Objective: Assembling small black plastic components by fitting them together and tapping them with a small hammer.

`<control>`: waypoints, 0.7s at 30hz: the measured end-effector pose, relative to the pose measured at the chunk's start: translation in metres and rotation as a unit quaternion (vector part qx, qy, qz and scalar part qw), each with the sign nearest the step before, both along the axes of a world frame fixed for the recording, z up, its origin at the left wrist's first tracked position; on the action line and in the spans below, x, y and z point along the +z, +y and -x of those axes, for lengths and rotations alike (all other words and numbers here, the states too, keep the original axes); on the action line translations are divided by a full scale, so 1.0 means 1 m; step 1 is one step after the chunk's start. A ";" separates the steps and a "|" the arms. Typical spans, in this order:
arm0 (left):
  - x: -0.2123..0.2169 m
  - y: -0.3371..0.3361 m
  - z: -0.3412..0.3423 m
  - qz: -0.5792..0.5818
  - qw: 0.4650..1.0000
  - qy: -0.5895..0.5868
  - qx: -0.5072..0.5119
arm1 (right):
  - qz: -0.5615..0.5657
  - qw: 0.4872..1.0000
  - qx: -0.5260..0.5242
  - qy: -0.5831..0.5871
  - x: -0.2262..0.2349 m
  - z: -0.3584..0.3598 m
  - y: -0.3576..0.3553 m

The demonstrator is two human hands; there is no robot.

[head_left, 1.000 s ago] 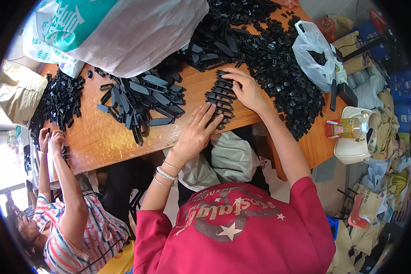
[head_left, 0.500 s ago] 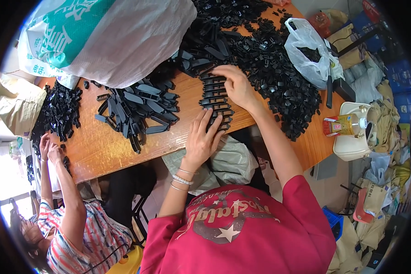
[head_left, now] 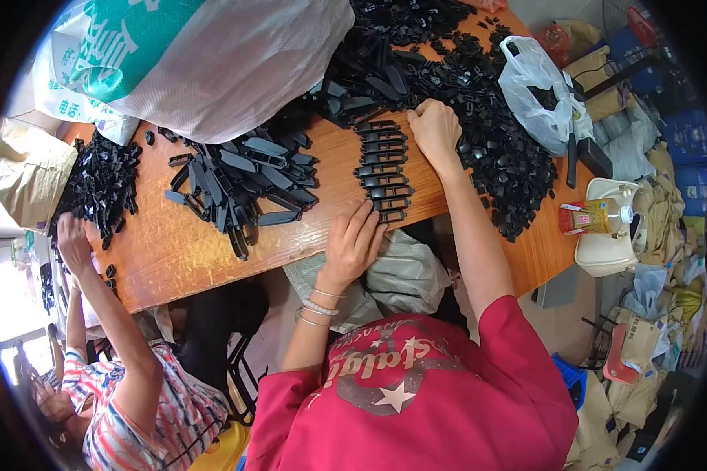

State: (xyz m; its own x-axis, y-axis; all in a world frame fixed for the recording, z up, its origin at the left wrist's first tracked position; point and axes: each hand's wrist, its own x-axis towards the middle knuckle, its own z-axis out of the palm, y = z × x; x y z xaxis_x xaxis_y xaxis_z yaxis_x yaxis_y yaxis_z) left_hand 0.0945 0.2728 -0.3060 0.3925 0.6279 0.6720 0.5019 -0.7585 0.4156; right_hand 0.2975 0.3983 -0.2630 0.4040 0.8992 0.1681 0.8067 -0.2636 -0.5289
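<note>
black plastic parts (head_left: 382,169), brown table (head_left: 181,251)

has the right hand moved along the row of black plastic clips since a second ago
Yes. The right hand has slid from the middle of the row of black plastic clips to its far end, beside the heap of small black parts.

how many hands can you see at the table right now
3. The person's left hand rests at the near end of the row of black plastic clips, the right hand at its far end; a co-worker's hand reaches the small pile. Others may be hidden.
</note>
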 end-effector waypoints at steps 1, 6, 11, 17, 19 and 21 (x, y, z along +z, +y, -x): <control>0.003 0.001 0.000 -0.009 1.000 0.003 -0.007 | -0.004 1.000 0.006 0.007 -0.001 -0.002 -0.002; 0.003 0.003 -0.004 -0.021 1.000 -0.005 0.004 | -0.200 0.969 0.096 0.110 0.003 -0.012 -0.039; 0.000 0.002 0.001 -0.025 1.000 0.006 0.009 | -0.105 0.942 0.258 0.185 0.019 0.014 -0.123; 0.001 0.004 -0.002 -0.035 0.999 -0.007 -0.010 | -0.163 0.908 0.377 0.080 -0.001 0.018 -0.138; 0.002 0.003 -0.001 -0.037 0.999 -0.010 -0.013 | -0.175 0.903 0.392 0.026 -0.002 0.020 -0.139; 0.003 0.003 0.000 -0.033 0.999 -0.004 -0.010 | -0.183 0.899 0.397 0.003 -0.005 0.020 -0.138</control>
State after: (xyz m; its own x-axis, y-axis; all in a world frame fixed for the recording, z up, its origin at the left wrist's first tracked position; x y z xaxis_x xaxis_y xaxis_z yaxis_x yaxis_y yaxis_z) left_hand 0.0946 0.2756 -0.3026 0.3984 0.5744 0.7151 0.4833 -0.7941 0.3685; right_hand 0.2771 0.2600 -0.2678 -0.3390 0.7892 0.5121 0.6604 0.5873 -0.4679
